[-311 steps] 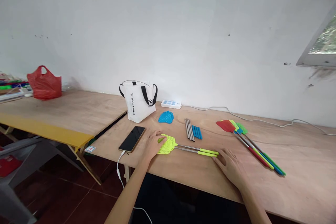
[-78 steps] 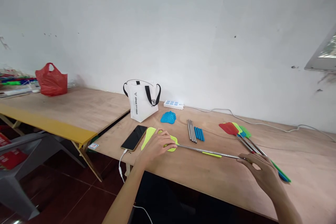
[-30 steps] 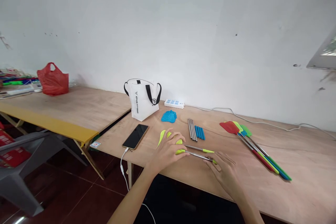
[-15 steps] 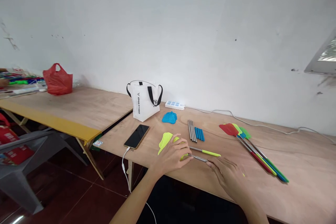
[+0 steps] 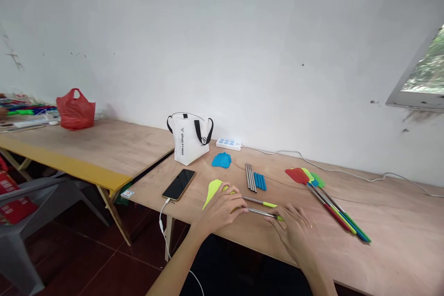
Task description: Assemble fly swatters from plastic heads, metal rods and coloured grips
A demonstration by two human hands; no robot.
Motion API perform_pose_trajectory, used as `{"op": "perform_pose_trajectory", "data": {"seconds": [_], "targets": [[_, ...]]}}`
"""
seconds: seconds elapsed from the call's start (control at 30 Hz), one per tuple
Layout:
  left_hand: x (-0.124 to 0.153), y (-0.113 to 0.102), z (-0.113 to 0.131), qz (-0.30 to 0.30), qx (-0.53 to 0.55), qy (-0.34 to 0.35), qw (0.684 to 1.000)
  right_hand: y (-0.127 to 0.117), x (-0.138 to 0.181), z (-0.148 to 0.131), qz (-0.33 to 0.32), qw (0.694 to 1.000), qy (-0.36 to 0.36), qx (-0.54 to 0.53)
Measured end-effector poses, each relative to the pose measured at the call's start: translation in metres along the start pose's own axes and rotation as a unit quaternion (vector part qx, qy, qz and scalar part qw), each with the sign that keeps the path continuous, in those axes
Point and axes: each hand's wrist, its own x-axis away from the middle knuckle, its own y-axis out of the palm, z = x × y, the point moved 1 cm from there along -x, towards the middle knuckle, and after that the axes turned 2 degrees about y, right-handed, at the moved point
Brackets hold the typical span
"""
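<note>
My left hand [image 5: 222, 207] is closed around the head end of a yellow-green fly swatter, whose metal rod [image 5: 259, 212] runs to the right. At the other end, my right hand [image 5: 294, 231] has its fingers closed on the yellow-green grip, mostly hidden under them. Just behind lies a second yellow-green swatter, with its rod [image 5: 252, 200] and handle grip [image 5: 269, 204] showing. A perforated yellow-green head [image 5: 212, 190] sticks out behind my left hand; which rod it belongs to is hidden.
Beyond my hands lie blue swatter heads [image 5: 222, 160], several metal rods [image 5: 251, 178] and blue grips [image 5: 260, 181]. Swatters with red, yellow, blue and green parts [image 5: 335, 206] lie to the right. A phone [image 5: 179, 185] on a cable, a white bag [image 5: 189, 141] and a power strip [image 5: 228, 144] stand left and back.
The view has turned slightly. More yellow-green grip now shows between the metal rod and my right fingers. My left hand keeps its hold at the head end.
</note>
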Motion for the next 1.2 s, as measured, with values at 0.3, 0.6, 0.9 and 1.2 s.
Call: {"op": "perform_pose_trajectory", "data": {"seconds": [0.3,0.6,0.9,1.2], "targets": [[0.020,-0.034,-0.043,-0.030,-0.043,-0.046,0.998,-0.001,0.017,0.077,-0.008,0.999,0.033,0.038],[0.024,-0.048,-0.055,-0.036,-0.045,-0.062,0.996,-0.003,0.062,0.175,0.007,0.993,0.116,0.034],[0.016,-0.047,-0.032,-0.011,-0.037,-0.062,0.997,-0.031,0.066,0.187,-0.046,0.942,0.326,-0.068],[0.019,-0.050,-0.034,0.015,-0.053,-0.046,0.997,-0.044,0.053,0.163,-0.056,0.932,0.338,-0.120]]}}
